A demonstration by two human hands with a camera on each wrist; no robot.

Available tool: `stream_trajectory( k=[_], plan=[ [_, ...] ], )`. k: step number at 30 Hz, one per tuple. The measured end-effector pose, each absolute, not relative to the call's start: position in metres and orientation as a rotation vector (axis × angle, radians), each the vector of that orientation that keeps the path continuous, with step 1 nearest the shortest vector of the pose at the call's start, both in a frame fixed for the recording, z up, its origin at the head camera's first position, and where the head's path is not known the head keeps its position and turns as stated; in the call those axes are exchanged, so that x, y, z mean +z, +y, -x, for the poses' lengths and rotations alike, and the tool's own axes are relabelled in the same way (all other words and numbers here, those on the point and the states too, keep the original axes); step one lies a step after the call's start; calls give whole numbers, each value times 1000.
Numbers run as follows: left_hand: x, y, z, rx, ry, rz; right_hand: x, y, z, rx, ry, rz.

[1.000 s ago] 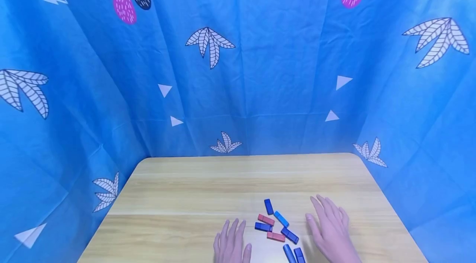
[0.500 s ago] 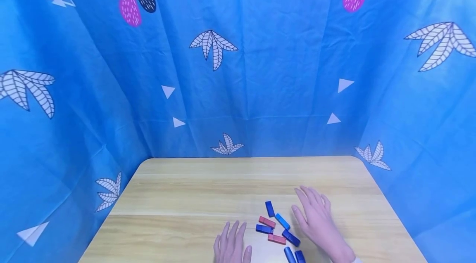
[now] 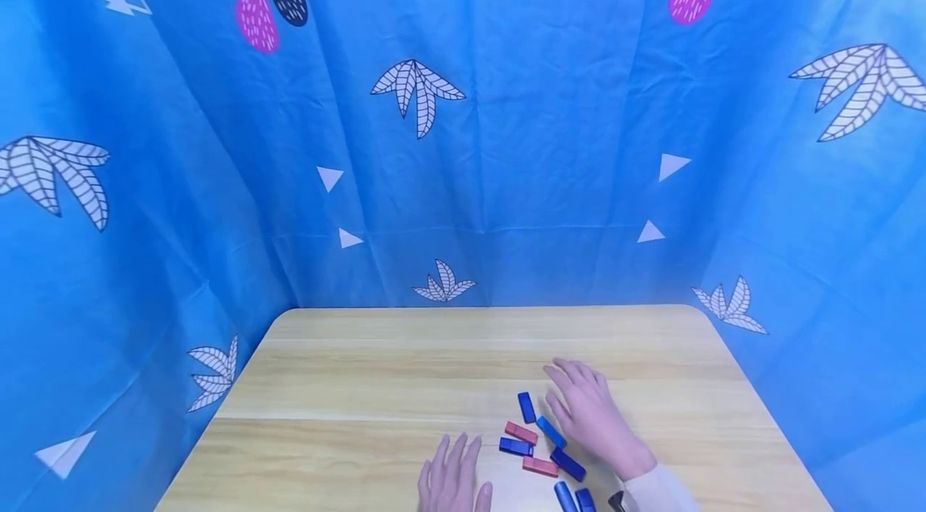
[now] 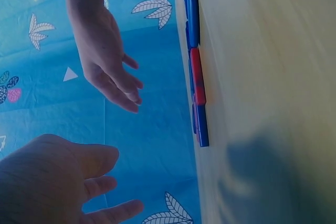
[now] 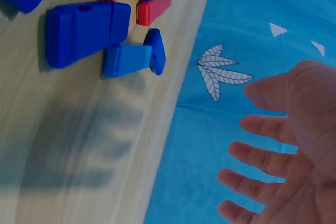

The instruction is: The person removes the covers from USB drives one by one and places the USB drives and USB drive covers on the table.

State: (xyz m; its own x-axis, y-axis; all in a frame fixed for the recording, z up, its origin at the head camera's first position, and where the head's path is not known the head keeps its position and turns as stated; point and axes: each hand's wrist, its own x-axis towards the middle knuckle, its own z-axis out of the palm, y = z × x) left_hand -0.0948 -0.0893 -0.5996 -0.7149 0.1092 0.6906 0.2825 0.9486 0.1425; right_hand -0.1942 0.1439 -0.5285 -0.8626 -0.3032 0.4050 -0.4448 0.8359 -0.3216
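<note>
Several small capped blocks, blue and red, lie scattered on the wooden table; their exact kind is unclear. A dark blue block (image 3: 526,407) is farthest back, with a lighter blue block (image 3: 551,432) beside it. Two red blocks (image 3: 540,465) lie among the blue ones. My right hand (image 3: 589,411) hovers at the right of the group, above the table, fingers spread and slightly bent, holding nothing. To the left of the blocks, my left hand (image 3: 452,476) is raised with extended fingers and nothing in it. The right wrist view shows a dark blue block (image 5: 86,32) up close.
The wooden table (image 3: 347,383) has rounded far corners. A blue patterned curtain (image 3: 535,158) hangs behind it and along both sides. On the right wrist sits a pale sleeve (image 3: 658,489) with a dark strap.
My right hand has moved left and slightly away from me, coming closer to the back blocks. The left hand has stayed nearly still, and the blocks have kept their arrangement. The head view has shifted slightly.
</note>
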Motion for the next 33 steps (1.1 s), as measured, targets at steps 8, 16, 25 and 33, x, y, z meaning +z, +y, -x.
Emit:
stream_trajectory(
  k=[8, 16, 25, 33],
  plan=[
    [-601, -91, 95, -318, -2349, 269, -541, 133, 207, 612, -2805, -631],
    [-603, -91, 96, -312, -2343, 282, -549, 125, 219, 600, -2878, -674],
    [-605, -91, 95, -290, -2337, 276, -559, 116, 224, 614, -2968, -725],
    [-606, -89, 92, -292, -2348, 280, -562, 112, 227, 588, -2972, -765]
  ],
)
